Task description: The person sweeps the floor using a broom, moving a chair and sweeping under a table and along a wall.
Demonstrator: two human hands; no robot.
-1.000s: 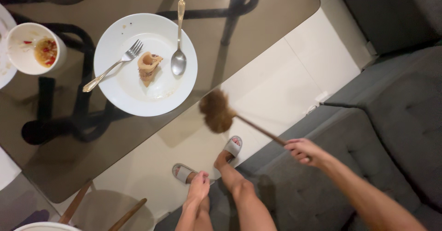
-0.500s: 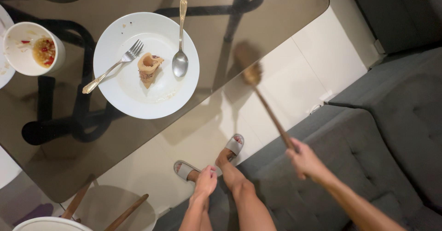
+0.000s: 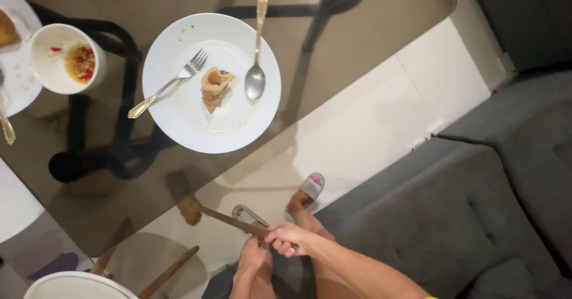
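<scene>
My right hand [image 3: 291, 238] is closed around the wooden handle of a small brush with a brown bristly head [image 3: 190, 209]. The brush points left, and its head sits at the near edge of the tinted glass table [image 3: 357, 31]. My left hand [image 3: 252, 257] lies just below the handle's end, over my leg, fingers toward the stick; whether it grips the handle is unclear. On the table stands a white plate [image 3: 179, 126] with a piece of food [image 3: 213, 87], a fork [image 3: 170, 84] and a spoon [image 3: 256, 66].
A white bowl [image 3: 59, 66] with red sauce and a second plate [image 3: 18, 90] stand at the table's left. A grey sofa [image 3: 465, 215] fills the right. My feet in grey slippers [image 3: 311, 187] rest on white floor tiles. A white chair back [image 3: 71, 284] is at the bottom left.
My right hand swung the brush from up at the right, down and to the left, so its head is now low by the table edge. My left hand rose toward the handle.
</scene>
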